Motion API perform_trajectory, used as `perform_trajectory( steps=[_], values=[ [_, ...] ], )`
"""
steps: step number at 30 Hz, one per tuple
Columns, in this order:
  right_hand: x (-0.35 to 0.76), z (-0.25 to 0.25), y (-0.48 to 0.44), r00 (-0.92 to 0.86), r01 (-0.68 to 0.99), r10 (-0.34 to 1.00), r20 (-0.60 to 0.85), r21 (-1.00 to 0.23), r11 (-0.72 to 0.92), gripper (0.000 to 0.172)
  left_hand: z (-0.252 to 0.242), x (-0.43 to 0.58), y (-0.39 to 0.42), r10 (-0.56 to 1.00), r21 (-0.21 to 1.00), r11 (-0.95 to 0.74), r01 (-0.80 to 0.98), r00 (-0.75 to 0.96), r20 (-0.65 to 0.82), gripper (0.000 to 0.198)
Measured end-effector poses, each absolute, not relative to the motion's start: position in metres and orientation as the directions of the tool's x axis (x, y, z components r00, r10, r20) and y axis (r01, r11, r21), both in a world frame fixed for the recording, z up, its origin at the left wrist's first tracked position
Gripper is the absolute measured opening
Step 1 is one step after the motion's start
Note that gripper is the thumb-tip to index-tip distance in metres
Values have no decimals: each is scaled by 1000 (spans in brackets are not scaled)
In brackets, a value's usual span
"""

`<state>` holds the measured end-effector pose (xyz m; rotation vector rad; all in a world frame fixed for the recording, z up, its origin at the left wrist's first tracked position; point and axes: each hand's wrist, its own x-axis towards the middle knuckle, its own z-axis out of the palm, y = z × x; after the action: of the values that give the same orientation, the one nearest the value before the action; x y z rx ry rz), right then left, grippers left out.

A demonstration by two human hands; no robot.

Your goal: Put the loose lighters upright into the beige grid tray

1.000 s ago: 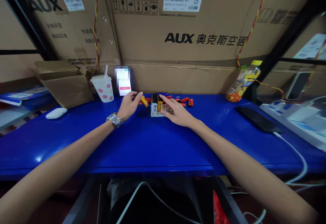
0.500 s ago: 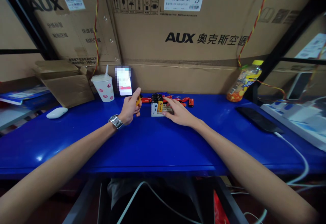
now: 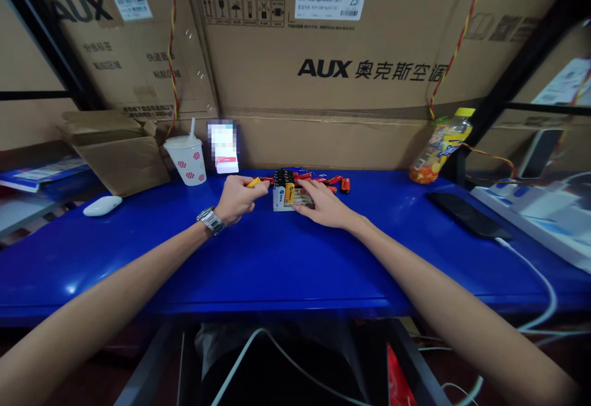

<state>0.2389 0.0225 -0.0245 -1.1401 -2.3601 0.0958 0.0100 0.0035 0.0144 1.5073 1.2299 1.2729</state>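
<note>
My left hand (image 3: 237, 199), with a metal watch on the wrist, is closed around a yellow battery (image 3: 253, 182); its end sticks out over the thumb and points at the small white box (image 3: 280, 199). That box has divided slots, with black-topped batteries (image 3: 283, 177) upright at its left side and pale bare slots at its right. A yellow face with a logo shows at its front. My right hand (image 3: 327, 204) rests against the box's right side, thumb at the front and fingers over the top, steadying it. Loose red batteries (image 3: 345, 185) and some blue ones (image 3: 292, 169) lie behind.
At the back left stand a paper bag (image 3: 122, 156), a patterned cup (image 3: 185, 159) with a straw and a lit phone (image 3: 224, 147). A white case (image 3: 102, 206) lies left. A drink bottle (image 3: 441, 147), a dark phone (image 3: 466, 215) and power strips are right. Large cartons form the back.
My left hand has turned and moved slightly right, bringing the yellow battery nearer to the box. My right hand stays at the box.
</note>
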Motion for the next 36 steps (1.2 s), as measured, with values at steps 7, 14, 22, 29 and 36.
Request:
perform_trajectory(
  steps=[7,14,22,29,36],
  values=[
    [238,-23,21,-516,728,761,393,-266,632,65,12,9,4,969,945,-245,217,22,247,39],
    [239,-21,21,-526,730,766,371,-267,630,65,14,8,2,962,943,-275,188,54,269,56],
    [238,-20,21,-524,736,770,363,-261,624,64,10,4,6,919,809,-389,441,115,378,48],
    [239,-22,22,-531,731,762,371,-254,634,65,10,4,6,910,760,-390,520,94,403,40],
    [239,-22,22,-522,737,771,365,-262,623,66,11,4,4,902,749,-411,519,114,416,45]
  ],
)
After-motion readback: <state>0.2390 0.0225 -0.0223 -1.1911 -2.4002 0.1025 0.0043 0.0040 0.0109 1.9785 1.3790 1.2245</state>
